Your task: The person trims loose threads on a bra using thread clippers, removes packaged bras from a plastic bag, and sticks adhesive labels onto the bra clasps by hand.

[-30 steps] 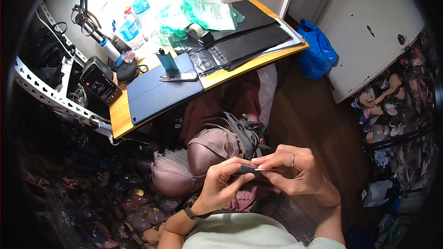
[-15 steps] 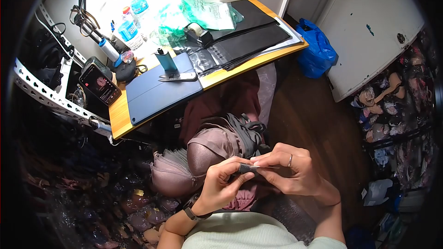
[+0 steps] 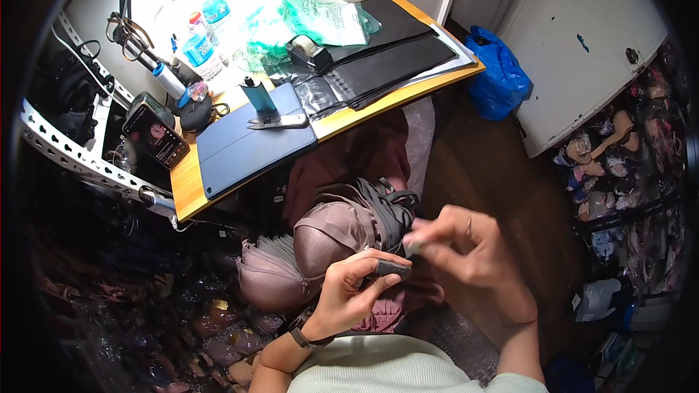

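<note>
My left hand (image 3: 357,287) pinches a small dark grey piece (image 3: 393,268), fabric-like, between thumb and fingers. To its right and a little higher is my right hand (image 3: 462,247), smeared by motion and apart from the grey piece. Its thumb and forefinger come together in a pinch; a small pale spot shows at the tips, too blurred to name. Just beyond my left hand, on my lap, lies a stack of mauve bras (image 3: 331,236), cups nested, with grey straps (image 3: 386,207) bunched at the right.
A wooden desk (image 3: 182,200) ahead carries a blue tablet case (image 3: 255,149), snips (image 3: 280,122), a teal bottle (image 3: 258,94), a tape dispenser (image 3: 311,54) and black plastic bags (image 3: 393,62). A phone (image 3: 156,135) leans at left. Bagged garments (image 3: 604,167) pile at right, beside a blue bag (image 3: 499,76).
My right hand has pulled away from the grey piece, up and to the right; the thin pale strip between the hands no longer shows clearly. My left hand has barely moved.
</note>
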Available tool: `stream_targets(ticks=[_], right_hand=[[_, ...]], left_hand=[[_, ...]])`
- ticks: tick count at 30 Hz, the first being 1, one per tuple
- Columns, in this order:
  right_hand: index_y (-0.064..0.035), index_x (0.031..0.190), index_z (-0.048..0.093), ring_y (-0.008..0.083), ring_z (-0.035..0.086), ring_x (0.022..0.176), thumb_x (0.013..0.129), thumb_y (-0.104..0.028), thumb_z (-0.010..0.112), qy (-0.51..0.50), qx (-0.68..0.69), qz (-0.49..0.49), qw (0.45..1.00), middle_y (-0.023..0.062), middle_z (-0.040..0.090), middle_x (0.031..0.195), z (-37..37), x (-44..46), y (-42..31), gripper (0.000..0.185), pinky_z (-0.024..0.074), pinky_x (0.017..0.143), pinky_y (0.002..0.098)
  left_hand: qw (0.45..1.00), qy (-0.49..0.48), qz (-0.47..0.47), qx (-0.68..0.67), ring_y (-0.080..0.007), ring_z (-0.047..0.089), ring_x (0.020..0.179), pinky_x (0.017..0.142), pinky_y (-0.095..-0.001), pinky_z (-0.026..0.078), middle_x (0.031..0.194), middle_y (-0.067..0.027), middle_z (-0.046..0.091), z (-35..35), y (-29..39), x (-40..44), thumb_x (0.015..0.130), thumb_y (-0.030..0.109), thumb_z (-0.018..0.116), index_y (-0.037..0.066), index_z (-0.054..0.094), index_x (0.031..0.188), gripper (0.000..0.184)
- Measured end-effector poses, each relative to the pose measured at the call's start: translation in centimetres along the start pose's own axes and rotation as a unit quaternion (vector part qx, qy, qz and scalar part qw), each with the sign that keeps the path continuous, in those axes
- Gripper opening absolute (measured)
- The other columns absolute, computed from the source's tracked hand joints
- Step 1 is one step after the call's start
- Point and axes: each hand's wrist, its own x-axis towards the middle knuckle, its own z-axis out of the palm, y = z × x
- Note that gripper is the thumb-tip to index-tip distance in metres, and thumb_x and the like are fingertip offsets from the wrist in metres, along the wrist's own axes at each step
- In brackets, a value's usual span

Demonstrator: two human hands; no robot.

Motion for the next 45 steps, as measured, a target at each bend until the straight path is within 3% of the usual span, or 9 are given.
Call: stream_targets(ticks=[4, 8, 13, 16, 23, 29, 36, 40, 45], right_hand=[[0.001, 0.086, 0.067, 0.0159, 0.063, 0.08, 0.078, -0.003, 0.067, 0.043, -0.199, 0.046, 0.978, 0.008, 0.064, 0.082, -4.3, 2.0, 7.8, 0.009, 0.0472, 0.082, 0.03], [-0.0034, 0.078, 0.071, 0.0283, 0.064, 0.092, 0.07, -0.014, 0.071, -0.139, -0.302, 0.306, 0.892, 0.0172, 0.066, 0.103, -8.9, -1.0, 24.0, 0.013, 0.0487, 0.079, 0.0337], [-0.0035, 0.081, 0.07, 0.0338, 0.058, 0.108, 0.066, -0.018, 0.072, -0.169, -0.355, 0.127, 0.911, 0.0252, 0.049, 0.13, -6.5, -4.2, 33.4, 0.021, 0.0479, 0.085, 0.0365], [-0.0013, 0.084, 0.069, 0.0318, 0.065, 0.092, 0.066, -0.018, 0.071, -0.211, -0.335, 0.212, 0.894, 0.0224, 0.064, 0.102, -5.7, -4.2, 35.0, 0.025, 0.0498, 0.078, 0.0366], [-0.0026, 0.09, 0.072, 0.0172, 0.067, 0.078, 0.071, -0.026, 0.078, -0.296, -0.29, 0.319, 0.852, 0.0118, 0.071, 0.082, -10.0, -4.4, 27.8, 0.031, 0.0511, 0.068, 0.0325], [0.0021, 0.087, 0.07, 0.0143, 0.06, 0.085, 0.077, -0.001, 0.069, -0.191, 0.165, 0.158, 0.955, 0.009, 0.062, 0.092, -7.5, -1.4, 8.8, 0.01, 0.0476, 0.076, 0.027], [-0.0024, 0.087, 0.072, 0.0133, 0.056, 0.085, 0.075, -0.005, 0.073, -0.169, 0.006, 0.041, 0.985, 0.0048, 0.06, 0.089, -2.2, -0.8, 3.6, 0.012, 0.0427, 0.079, 0.0258], [-0.0026, 0.086, 0.072, 0.0136, 0.056, 0.084, 0.075, -0.004, 0.073, -0.172, 0.002, 0.055, 0.983, 0.0046, 0.06, 0.088, -2.2, -1.0, 3.5, 0.012, 0.0427, 0.077, 0.0253], [-0.0032, 0.082, 0.071, 0.0179, 0.06, 0.089, 0.072, -0.005, 0.073, -0.146, -0.097, 0.064, 0.982, 0.0079, 0.061, 0.095, -4.8, -1.6, 1.2, 0.011, 0.0468, 0.078, 0.0298]], left_hand=[[0.999, 0.038, 0.018, -0.034, -0.0107, 0.055, 0.097, 0.081, -0.0203, 0.045, 0.11, -0.0101, 0.058, -0.6, 0.3, 0.2, 0.087, -0.005, 0.058, -0.009, 0.061, 0.103, 0.017], [0.985, 0.15, 0.072, 0.052, -0.018, 0.053, 0.106, 0.088, -0.029, 0.045, 0.119, -0.0116, 0.047, -2.4, -0.6, 0.6, 0.078, 0.012, 0.075, -0.006, 0.043, 0.127, 0.061], [0.863, 0.214, 0.055, 0.454, -0.0309, 0.053, 0.098, 0.085, -0.0359, 0.044, 0.114, -0.019, 0.047, -5.6, -3.1, 1.0, 0.077, 0.017, 0.073, -0.005, 0.049, 0.121, 0.055], [0.829, 0.213, 0.053, 0.514, -0.0304, 0.054, 0.093, 0.084, -0.0359, 0.043, 0.112, -0.0186, 0.046, -5.8, -3.5, 1.1, 0.076, 0.014, 0.072, -0.005, 0.051, 0.118, 0.05], [0.757, 0.297, 0.085, 0.577, -0.0471, 0.03, 0.128, 0.107, -0.0485, 0.024, 0.14, -0.0317, 0.022, -3.7, -2.5, 1.5, 0.075, 0.02, 0.075, 0.005, 0.048, 0.126, 0.06], [0.893, 0.047, 0.181, 0.41, -0.047, 0.021, 0.136, 0.109, -0.0502, 0.02, 0.14, -0.0275, 0.034, 0.1, -2.2, 1.5, 0.07, 0.017, 0.077, 0.001, 0.065, 0.068, 0.02], [0.988, 0.038, 0.066, 0.137, -0.0402, 0.017, 0.139, 0.11, -0.0467, 0.017, 0.144, -0.0227, 0.032, 1.1, -2.1, 1.5, 0.088, 0.01, 0.061, -0.005, 0.063, 0.078, 0.018], [0.945, -0.016, 0.094, 0.314, -0.0393, 0.024, 0.138, 0.11, -0.046, 0.018, 0.141, -0.0208, 0.039, -0.7, -1.7, 0.9, 0.09, 0.01, 0.057, -0.008, 0.063, 0.08, 0.022], [0.981, 0.048, 0.115, 0.146, -0.0368, 0.038, 0.131, 0.105, -0.0457, 0.03, 0.124, -0.0209, 0.056, -1.6, -0.9, 1.4, 0.086, 0.006, 0.062, -0.006, 0.058, 0.062, 0.027]])
